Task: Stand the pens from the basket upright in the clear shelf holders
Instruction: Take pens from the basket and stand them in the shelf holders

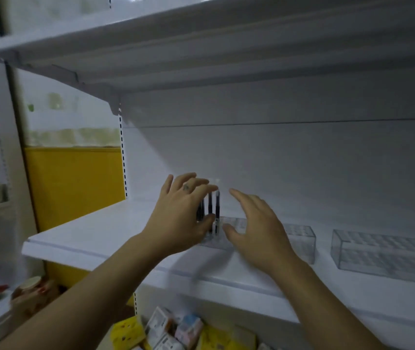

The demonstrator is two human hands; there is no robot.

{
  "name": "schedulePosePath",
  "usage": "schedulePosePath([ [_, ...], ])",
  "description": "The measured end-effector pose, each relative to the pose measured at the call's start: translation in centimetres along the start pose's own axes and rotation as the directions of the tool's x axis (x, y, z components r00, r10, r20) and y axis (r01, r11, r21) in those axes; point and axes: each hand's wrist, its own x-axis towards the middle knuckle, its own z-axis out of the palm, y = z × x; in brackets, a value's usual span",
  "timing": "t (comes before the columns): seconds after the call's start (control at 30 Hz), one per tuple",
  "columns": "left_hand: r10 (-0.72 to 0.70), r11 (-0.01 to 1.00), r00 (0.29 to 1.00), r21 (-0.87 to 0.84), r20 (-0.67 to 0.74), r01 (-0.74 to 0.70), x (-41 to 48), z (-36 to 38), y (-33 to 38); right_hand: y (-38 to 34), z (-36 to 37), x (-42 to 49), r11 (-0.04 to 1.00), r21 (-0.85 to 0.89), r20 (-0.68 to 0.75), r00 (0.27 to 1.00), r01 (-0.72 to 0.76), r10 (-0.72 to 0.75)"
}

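Head view shows the placing step in hand: the left hand (183,215) curls fingers and thumb round a small cluster of dark pens (210,208), whose lower ends sit in the left end of the near holder (301,239) on the white shelf (95,233). The right hand (257,231) is slack and flat, holding nothing, its thumb just beside the holder (whether it touches is lost in blur). The basket is out of view. Next, I judge, the pens need seating straight in their cells, then letting go without tipping them. The near holder lies close to the shelf's front lip, so a shove could slide it off. The far holder (383,251) stands apart to the right, and the upper shelf (201,46) leaves ample headroom above the pens.
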Motion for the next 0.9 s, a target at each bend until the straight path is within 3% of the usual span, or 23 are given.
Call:
schedulePosePath([
  [0.4,0.002,0.952,0.996,-0.303,-0.089,-0.029,-13.1,2.9,7.7,-1.0,-2.4,-15.1,0.994,-0.056,-0.041,0.995,0.091,-0.094],
  [0.5,-0.016,0.948,0.994,-0.318,-0.107,-0.019,-17.4,5.3,9.2,0.2,-1.5,-19.7,0.999,-0.040,-0.061,0.997,0.036,-0.038],
  [0.63,-0.029,0.937,0.991,-0.341,0.128,0.071,-23.5,9.7,11.7,3.3,1.5,-27.1,0.976,-0.097,0.152,0.966,-0.194,0.207],
  [0.73,-0.044,0.911,0.934,-0.369,0.355,0.183,-27.1,13.0,13.6,6.3,3.5,-32.3,0.917,-0.168,0.319,0.860,-0.362,0.398],
  [0.9,-0.055,0.877,0.770,-0.337,0.636,0.342,-31.9,18.8,16.6,9.9,5.9,-38.7,0.820,-0.277,0.483,0.665,-0.500,0.569],
])
